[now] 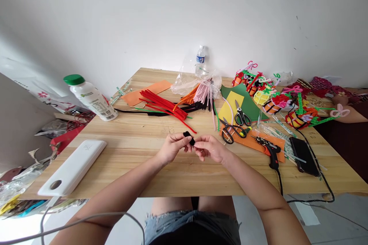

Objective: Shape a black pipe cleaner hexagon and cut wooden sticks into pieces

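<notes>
Between my two hands, above the middle of the table, is a small fuzzy black piece [189, 138], folded or coiled like black pipe cleaner. My left hand [175, 146] pinches it between thumb and fingers. From the other side, my right hand [209, 147] has its thumb and index finger closed at the piece's edge. Beyond the hands lies a bundle of red pipe cleaners [165, 103], with black pipe cleaners [155, 113] partly under it. Orange pipe cleaners [188, 96] and pale pink ones [203, 91] are heaped behind, partly in clear plastic.
Right of my hands lie two scissors [227, 134] [243, 116], a glue gun [268, 149] with its cord, and a phone [304, 155]. Finished pipe-cleaner baskets [276, 103] line the back right, near another person's arm [350, 114]. At left are a white bottle [93, 99] and a power bank [73, 166].
</notes>
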Demonstrator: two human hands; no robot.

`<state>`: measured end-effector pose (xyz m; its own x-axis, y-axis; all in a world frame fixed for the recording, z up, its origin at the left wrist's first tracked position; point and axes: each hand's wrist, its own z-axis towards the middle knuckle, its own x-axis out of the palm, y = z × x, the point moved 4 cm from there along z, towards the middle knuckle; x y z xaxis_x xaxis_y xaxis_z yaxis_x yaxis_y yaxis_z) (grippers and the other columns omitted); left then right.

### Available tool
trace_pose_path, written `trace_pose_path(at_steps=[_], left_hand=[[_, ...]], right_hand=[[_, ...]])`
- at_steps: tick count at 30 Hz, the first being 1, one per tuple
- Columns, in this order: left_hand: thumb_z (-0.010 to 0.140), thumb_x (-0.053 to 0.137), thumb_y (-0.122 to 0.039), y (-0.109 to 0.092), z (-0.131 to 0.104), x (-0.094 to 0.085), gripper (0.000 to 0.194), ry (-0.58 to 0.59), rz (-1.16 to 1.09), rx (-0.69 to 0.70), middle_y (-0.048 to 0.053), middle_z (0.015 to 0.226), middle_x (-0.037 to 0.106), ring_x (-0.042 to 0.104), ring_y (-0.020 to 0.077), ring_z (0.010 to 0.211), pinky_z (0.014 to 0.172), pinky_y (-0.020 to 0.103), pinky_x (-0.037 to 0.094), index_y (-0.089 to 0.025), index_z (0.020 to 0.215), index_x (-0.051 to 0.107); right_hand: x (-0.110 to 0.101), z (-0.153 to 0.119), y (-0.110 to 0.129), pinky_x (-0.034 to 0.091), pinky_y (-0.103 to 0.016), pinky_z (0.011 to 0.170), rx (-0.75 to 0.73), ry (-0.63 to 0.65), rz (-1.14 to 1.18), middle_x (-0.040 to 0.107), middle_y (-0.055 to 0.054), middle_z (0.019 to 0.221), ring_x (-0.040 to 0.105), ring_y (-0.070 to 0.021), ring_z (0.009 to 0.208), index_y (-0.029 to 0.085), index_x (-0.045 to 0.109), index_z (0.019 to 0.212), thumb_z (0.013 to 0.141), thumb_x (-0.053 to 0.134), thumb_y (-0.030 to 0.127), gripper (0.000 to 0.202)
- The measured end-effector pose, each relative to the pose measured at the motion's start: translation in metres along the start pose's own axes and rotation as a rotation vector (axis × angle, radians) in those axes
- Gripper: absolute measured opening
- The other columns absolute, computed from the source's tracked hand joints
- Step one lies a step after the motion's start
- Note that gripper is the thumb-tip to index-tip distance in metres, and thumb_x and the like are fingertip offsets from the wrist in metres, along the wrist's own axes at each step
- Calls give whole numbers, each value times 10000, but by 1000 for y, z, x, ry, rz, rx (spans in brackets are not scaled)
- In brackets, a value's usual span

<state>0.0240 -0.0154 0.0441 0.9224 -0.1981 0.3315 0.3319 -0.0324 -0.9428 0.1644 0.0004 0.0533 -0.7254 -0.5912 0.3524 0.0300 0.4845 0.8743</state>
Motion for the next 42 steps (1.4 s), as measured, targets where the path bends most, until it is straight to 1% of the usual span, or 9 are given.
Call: trace_pose_path(at_steps=[11,17,24,27,30,32,33,36,42], left_hand=[[749,688,-439,-2,2,-1,339,-24,44,-26,44,547,646,543,115,487,492,253,412,-123,636,643],[701,724,-437,-8,8,-14,322,-226,1,6,36,547,641,543,123,496,518,259,404,-124,753,666],[643,765,-370,-28,8,-38,231,-448,-163,275,26,754,648,547,98,567,576,266,424,-164,703,679],[686,719,-383,-29,10,-45,257,-521,19,245,28,730,608,561,128,620,629,297,452,-163,812,674],[702,710,-316,-41,0,-43,370,-685,529,468,93,980,621,586,231,957,839,392,460,-185,1041,643],[720,703,-267,-45,-7,-24,372,-574,878,675,120,1153,595,503,284,1161,975,463,389,-217,1083,636],[739,690,-245,-42,-9,-11,322,-400,999,729,114,1152,610,492,292,1186,1002,480,365,-233,1058,651],[826,587,-202,-24,-14,13,215,-28,1104,680,114,1064,657,571,268,1073,931,436,428,-233,1020,674],[850,539,-238,-12,-14,13,191,-23,927,480,108,908,662,611,195,809,738,298,474,-214,936,707]], right_hand=[[-5,1,2,411,-190,347,-46,-120,12,587,28,500,483,-69,377,133,610,685,614,745,328,248],[-15,1,11,390,-190,314,-121,-213,6,541,40,461,439,-63,355,148,566,588,619,700,281,191],[-36,3,18,323,-181,279,-129,-391,-170,491,54,412,397,-63,320,176,500,518,598,621,214,151],[-38,1,20,322,-186,294,-145,-395,-340,489,61,385,392,-70,306,186,499,545,626,578,195,114],[-39,-1,20,313,-191,324,-158,-427,-523,493,68,384,402,-77,303,192,511,598,656,562,189,77],[-35,-3,22,317,-195,366,-239,-452,-673,507,61,422,430,-80,349,188,528,613,660,563,173,60],[-31,-4,23,329,-198,398,-315,-455,-764,519,52,452,447,-82,390,185,536,611,657,565,161,60],[-13,-9,24,368,-214,500,-585,-423,-1028,550,24,550,473,-92,506,179,543,608,657,559,121,78],[8,-17,20,395,-244,556,-826,-426,-1219,561,-10,639,469,-116,551,196,530,683,734,507,116,98]])
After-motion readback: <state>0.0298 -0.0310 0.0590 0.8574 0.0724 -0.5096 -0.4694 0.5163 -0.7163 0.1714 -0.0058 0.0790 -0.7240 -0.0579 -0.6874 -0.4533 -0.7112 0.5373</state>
